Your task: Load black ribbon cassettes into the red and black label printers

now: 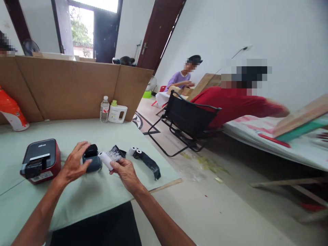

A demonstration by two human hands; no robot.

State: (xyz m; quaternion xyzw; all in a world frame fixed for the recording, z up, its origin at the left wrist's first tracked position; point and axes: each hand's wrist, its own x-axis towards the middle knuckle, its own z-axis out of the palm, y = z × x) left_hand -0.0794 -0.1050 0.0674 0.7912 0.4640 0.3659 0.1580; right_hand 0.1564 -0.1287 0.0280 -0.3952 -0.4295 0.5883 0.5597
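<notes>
My right hand point(125, 172) pinches a small white paper roll point(105, 160) between thumb and fingers. Just behind that roll is a crumpled black-and-silver wrapper point(116, 153); whether the same hand holds it too, I cannot tell. A small dark blue device point(93, 164) with a black upper part stands on the table to the left of the roll. Beside it my left hand point(73, 164) is spread, thumb and fingers apart, at the device's left side; contact is unclear. Two more white rolls point(132, 151) lie to the right, next to a long strip of black wrapping point(150, 164).
A red-and-black label printer point(42, 160) sits at the left of the pale green table point(84, 208). A cardboard partition point(77, 90) lines its back, with a clear bottle point(104, 109), a white jug point(118, 112) and an orange bottle point(12, 111) before it. People work at tables on the right.
</notes>
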